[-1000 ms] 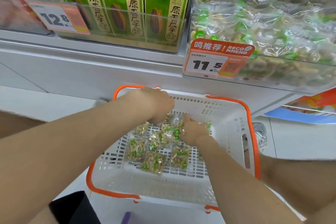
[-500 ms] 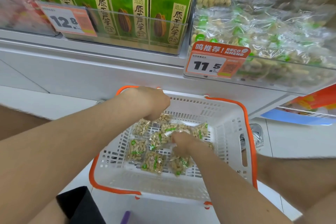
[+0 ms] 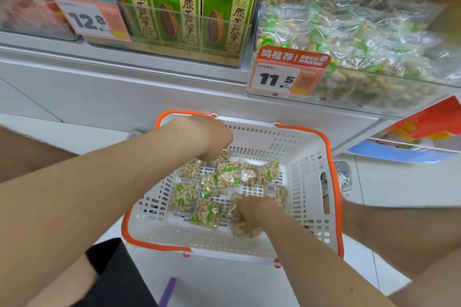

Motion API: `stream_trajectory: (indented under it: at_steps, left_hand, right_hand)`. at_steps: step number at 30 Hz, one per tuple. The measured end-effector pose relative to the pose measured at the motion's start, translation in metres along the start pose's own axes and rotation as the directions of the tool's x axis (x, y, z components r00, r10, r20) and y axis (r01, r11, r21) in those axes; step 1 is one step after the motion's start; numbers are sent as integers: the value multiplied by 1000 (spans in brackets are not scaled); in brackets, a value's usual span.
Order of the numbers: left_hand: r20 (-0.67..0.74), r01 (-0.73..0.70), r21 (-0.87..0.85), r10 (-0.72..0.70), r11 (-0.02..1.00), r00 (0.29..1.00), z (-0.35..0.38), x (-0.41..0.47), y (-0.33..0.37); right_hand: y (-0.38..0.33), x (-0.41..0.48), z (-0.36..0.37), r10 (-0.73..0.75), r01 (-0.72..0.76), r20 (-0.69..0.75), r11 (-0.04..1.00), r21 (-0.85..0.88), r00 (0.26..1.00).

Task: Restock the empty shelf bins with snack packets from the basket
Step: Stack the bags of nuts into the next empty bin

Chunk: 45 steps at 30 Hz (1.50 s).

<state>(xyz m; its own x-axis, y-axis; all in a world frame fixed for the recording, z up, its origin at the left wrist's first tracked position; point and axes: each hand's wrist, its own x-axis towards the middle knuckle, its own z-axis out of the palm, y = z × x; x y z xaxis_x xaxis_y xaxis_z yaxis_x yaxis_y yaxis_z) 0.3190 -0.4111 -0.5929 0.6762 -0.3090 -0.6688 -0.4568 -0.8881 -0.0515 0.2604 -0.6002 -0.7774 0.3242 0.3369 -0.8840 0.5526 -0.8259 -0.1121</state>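
Fingers [image 3: 240,220] of the right hand [image 3: 253,210] now curl round a clear, green-labelled peanut packet [image 3: 247,232] at the near side of the white slotted plastic basket with orange rim [image 3: 331,182], having drawn back from the heap's middle. The left hand [image 3: 214,139] stays at the far packets, its fingers hidden, so I cannot tell its grip. Judged: still gathering, with nothing lifted toward the clear plastic shelf bin [image 3: 349,103].

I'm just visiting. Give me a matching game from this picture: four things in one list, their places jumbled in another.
Things
1. left hand
2. right hand
3. green boxes
4. 11.5 tag

Places
A. on the front of the peanut bin
B. near side of the basket, gripping a packet
C. on the shelf, left of the peanut bin
D. far side of the basket

Pairs: 1-D, 2-B, 3-C, 4-A
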Motion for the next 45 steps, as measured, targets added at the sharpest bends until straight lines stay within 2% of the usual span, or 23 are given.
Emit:
stream_trajectory:
  at_steps: [3,5,9,12,14,15,17,19,22,28,30,33,35,37,38,40,41,42,43,45]
  left_hand:
    - [2,9,11,-10,1000,1000,-3,4,0]
    - [-4,6,30,-6,1000,1000,-7,4,4]
    - [3,0,19,0,1000,1000,-12,3,8]
    - [31,7,-58,-5,998,1000,-17,-2,5]
    - [64,30,-59,-26,998,998,-19,-7,3]
    - [77,53,-54,-49,997,996,-19,-8,0]
    - [80,104,-98,-96,990,992,-21,-13,-7]
    - [62,124,-210,-113,970,992,-27,-22,-15]
    - [8,45,-386,-46,921,999,-45,-42,-22]
    - [-207,-132,-621,1,773,978,-84,-94,-24]
    - [-318,-228,-700,-9,677,948,-94,-109,-22]
    - [-503,-406,-749,-51,523,863,-108,-122,-21]
    - [-617,-512,-724,-101,461,781,-117,-125,-18]
    - [-710,-581,-683,-215,443,670,-127,-122,-13]
    - [-733,-603,-673,-281,427,619,-131,-118,-11]
    - [-745,-615,-667,-400,420,535,-140,-109,-5]
    - [-754,-582,-656,-444,480,484,-143,-104,-2]
    - [-783,-514,-622,-458,590,422,-146,-101,0]
    - [-824,-426,-562,-433,709,366,-147,-98,1]
    - [-899,-271,-391,-302,879,317,-150,-93,6]
  right_hand:
    - [-2,2,4,0,-3,-91,1000,-28,996]
    - [-4,0,-1,-12,14,-148,1000,11,989]
    - [2,-5,-28,-23,82,-236,966,245,971]
    - [5,-25,-55,-8,195,-400,881,430,916]
    - [5,-41,-70,61,306,-530,759,574,846]
    - [4,-51,-76,113,364,-602,705,609,790]
    - [0,-70,-84,200,484,-757,662,572,622]
    - [-3,-88,-92,220,564,-866,682,465,448]
    - [-7,-111,-105,187,576,-949,759,304,254]
    - [-16,-159,-129,88,601,-991,799,10,-102]
    - [-20,-175,-141,127,585,-971,811,-16,-203]
    - [-18,-201,-162,164,572,-930,818,-57,-328]
    - [-12,-222,-177,202,561,-916,827,-30,-347]
    - [-3,-240,-193,268,567,-919,821,61,-289]
    - [2,-248,-202,337,592,-915,792,147,-223]
    - [18,-262,-225,530,665,-847,647,373,-40]
    - [30,-267,-237,609,693,-792,549,467,51]
    - [43,-272,-249,663,713,-739,459,530,122]
    - [55,-277,-259,698,717,-696,396,574,171]
    - [77,-285,-277,720,692,-651,343,635,240]
